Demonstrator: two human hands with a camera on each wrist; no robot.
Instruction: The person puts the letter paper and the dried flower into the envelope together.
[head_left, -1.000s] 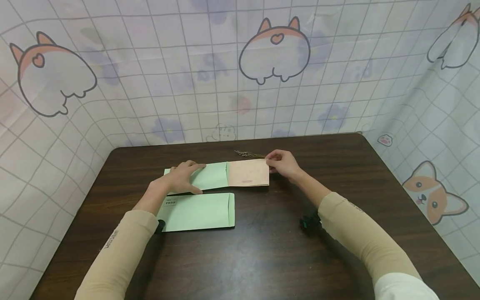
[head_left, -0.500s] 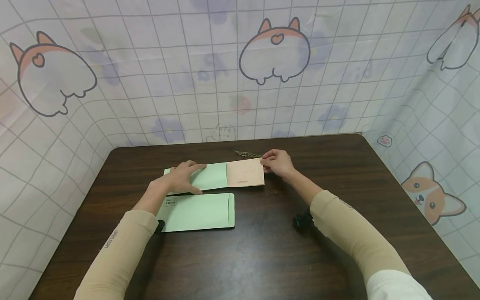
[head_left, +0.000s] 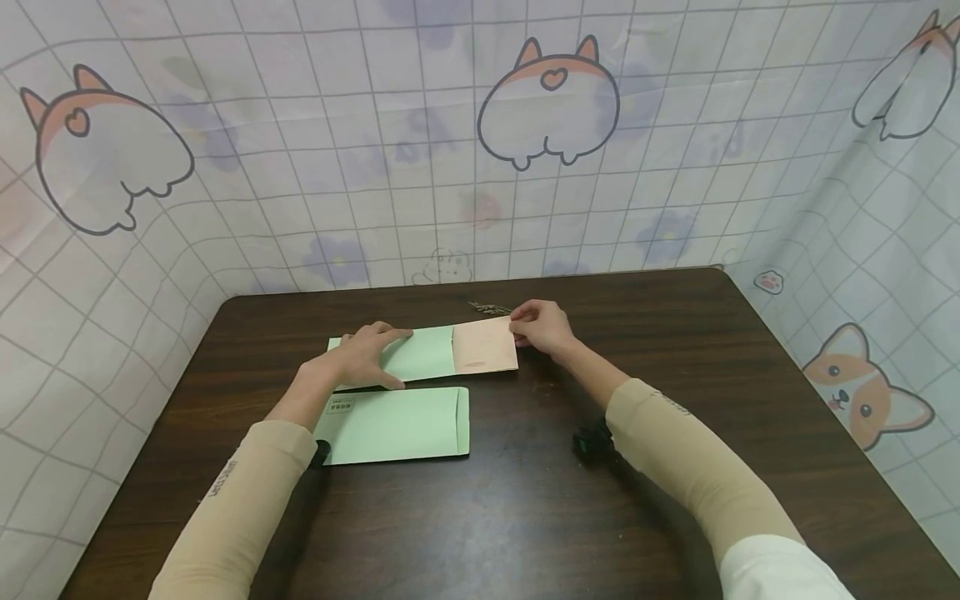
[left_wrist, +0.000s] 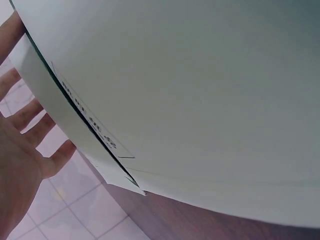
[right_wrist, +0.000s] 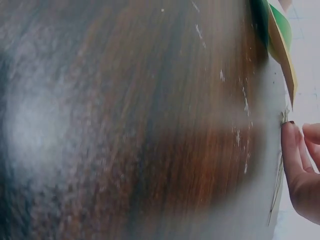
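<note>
Most of the pink card (head_left: 485, 345) is tucked out of sight inside the green envelope (head_left: 416, 352); the print on the second envelope (head_left: 397, 425) can't be read. The table (right_wrist: 125, 125) is blurred in the right wrist view, the right hand (right_wrist: 303, 172) cropped

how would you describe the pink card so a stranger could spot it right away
Start at the dark wooden table and find the two green envelopes; take the far envelope, under the left hand. The pink card sticks out of its right end, with the right hand pinching its far corner. It is the only pink paper there; a dry sprig lies just behind it.
</note>
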